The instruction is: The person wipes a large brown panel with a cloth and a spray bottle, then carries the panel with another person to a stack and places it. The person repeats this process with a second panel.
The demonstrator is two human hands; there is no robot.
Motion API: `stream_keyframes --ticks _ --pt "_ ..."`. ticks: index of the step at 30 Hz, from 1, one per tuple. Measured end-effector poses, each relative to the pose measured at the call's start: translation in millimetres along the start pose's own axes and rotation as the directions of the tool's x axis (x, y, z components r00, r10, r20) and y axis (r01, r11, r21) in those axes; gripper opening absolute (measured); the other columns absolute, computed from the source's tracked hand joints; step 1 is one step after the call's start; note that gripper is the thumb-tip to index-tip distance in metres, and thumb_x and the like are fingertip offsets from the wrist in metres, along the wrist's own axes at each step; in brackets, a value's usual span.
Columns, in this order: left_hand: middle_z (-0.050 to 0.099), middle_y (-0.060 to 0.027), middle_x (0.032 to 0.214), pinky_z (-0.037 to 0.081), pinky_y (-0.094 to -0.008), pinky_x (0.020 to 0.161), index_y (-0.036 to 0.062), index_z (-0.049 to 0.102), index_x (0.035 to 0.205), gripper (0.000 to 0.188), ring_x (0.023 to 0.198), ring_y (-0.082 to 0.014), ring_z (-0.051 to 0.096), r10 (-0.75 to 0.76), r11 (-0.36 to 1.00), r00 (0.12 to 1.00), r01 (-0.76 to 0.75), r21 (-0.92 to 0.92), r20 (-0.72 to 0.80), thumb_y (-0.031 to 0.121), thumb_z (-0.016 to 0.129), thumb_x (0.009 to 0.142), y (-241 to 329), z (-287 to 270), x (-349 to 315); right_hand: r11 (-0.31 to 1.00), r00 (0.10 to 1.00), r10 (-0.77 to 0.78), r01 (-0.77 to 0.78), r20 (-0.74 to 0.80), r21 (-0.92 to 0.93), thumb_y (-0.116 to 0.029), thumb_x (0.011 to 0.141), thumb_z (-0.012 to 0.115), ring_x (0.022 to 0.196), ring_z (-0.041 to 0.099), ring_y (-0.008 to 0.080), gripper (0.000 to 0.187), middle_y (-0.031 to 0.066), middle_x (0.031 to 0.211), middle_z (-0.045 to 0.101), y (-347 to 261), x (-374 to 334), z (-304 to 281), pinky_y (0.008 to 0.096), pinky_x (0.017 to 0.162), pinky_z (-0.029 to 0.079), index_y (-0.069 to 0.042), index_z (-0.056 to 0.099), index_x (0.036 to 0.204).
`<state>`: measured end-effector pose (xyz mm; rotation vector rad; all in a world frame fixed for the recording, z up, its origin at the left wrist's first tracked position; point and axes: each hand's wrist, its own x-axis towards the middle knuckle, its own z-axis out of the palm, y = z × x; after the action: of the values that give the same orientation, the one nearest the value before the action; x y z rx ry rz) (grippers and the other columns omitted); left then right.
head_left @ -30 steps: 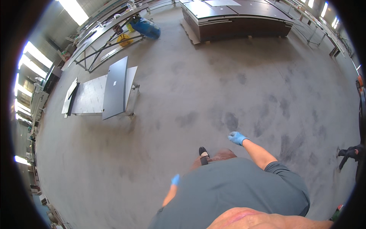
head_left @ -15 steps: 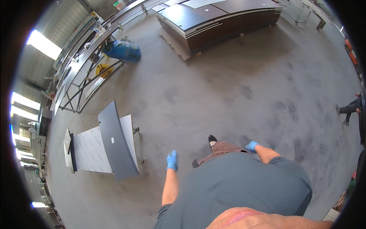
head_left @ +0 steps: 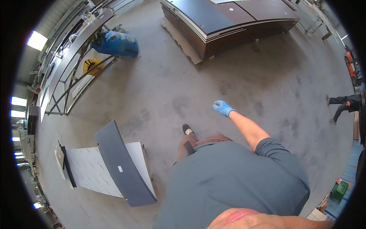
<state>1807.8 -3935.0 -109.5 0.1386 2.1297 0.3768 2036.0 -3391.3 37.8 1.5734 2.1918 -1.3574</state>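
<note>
My right hand point(head_left: 223, 108), in a blue glove, is out in front of my body above the grey floor. Its fingers are loosely bent and somewhat apart; I see nothing in them, and it touches nothing. My left hand is out of view, hidden behind my body or below the picture. To my left lies a low stack of panels: a dark grey panel point(head_left: 120, 164) with a small white label sits askew over a white patterned panel point(head_left: 89, 168). One dark shoe point(head_left: 187, 129) shows in front of me.
Ahead stands a large stack of dark brown boards point(head_left: 244, 36). At the far left are a long metal-framed table point(head_left: 72, 65), a blue bag point(head_left: 116, 45) and a yellow bag point(head_left: 91, 66). A person in dark clothes point(head_left: 345, 106) is at the right, near a green bin point(head_left: 338, 191).
My right hand has swung forward and to the left. The left hand has dropped out of view. The board stack and the low panel stack appear nearer as I walk.
</note>
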Motion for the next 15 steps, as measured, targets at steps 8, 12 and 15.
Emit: stream_keyframes --ticks 8,12,15 --pt "0.070 -0.0069 0.105 0.052 -0.0409 0.085 0.0128 0.064 0.109 0.033 0.099 -0.0249 0.067 0.142 0.839 0.983 -0.181 -0.514 -0.114 0.042 0.060 0.096 440.8 -279.7 247.0 0.609 0.745 0.654 -0.620 0.130 0.495 -0.032 0.098 0.052 0.050 0.050 0.0207 0.032 0.0066 0.061 0.053 126.3 52.7 26.0 0.0415 0.045 0.036 -0.009 0.057 0.076" --pt "0.070 -0.0036 0.110 0.050 -0.0417 0.092 0.0134 0.065 0.118 0.033 0.103 -0.0212 0.065 0.255 0.658 0.944 -0.328 -0.678 -0.209 0.039 0.061 0.097 618.6 -342.5 322.8 0.468 0.454 0.867 -0.884 0.206 -0.018 -0.024 0.100 0.044 0.083 0.070 0.0360 0.036 0.0198 0.097 0.071 156.1 88.8 19.5 0.0490 0.071 0.054 -0.001 0.070 0.107" --pt "0.070 0.0020 0.100 0.051 -0.0305 0.082 0.0116 0.067 0.108 0.028 0.092 -0.0120 0.064 0.319 0.560 0.926 -0.358 -0.747 -0.204 0.037 0.062 0.098 702.1 -356.1 369.0 0.764 0.733 0.636 -0.555 0.240 -0.329 -0.023 0.100 0.043 0.109 0.068 0.0340 0.038 0.0162 0.122 0.069 81.0 215.2 -21.5 0.0461 0.090 0.054 -0.005 0.070 0.121"
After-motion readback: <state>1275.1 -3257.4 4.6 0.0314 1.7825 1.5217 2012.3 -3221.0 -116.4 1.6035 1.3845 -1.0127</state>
